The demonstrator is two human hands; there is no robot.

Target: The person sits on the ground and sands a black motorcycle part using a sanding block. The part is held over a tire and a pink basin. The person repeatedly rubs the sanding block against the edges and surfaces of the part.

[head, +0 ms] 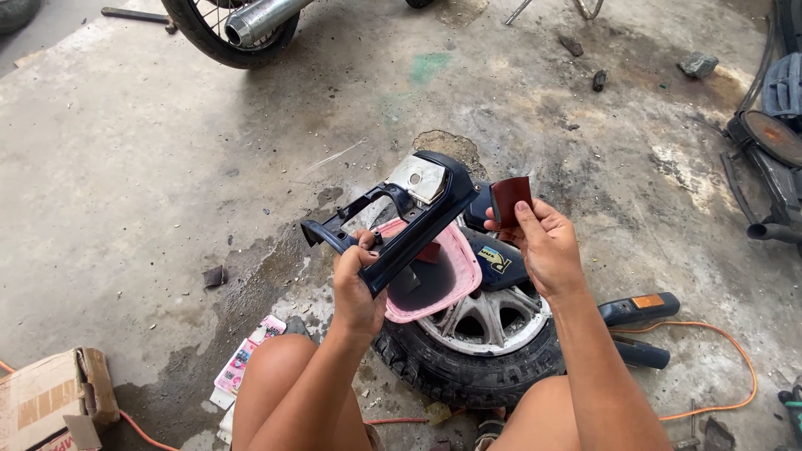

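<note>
My left hand (357,288) grips a dark blue plastic frame part (393,219) by its lower bar and holds it tilted above my knees. A shiny metal plate (417,177) sits at the frame's upper end. My right hand (541,244) pinches a small dark red square piece, like sandpaper (510,200), just right of the frame's top corner. Under both hands lies a pink plastic basin (458,280) resting on a motorcycle wheel with a black tyre (455,367) and a silver cast rim (493,319).
The concrete floor (167,150) is stained and wet. A motorcycle rear wheel and exhaust pipe (251,21) stand at the top. A cardboard box (50,401) is at bottom left, an orange cable (727,342) and dark handles (639,307) at right, and parts (773,142) at far right.
</note>
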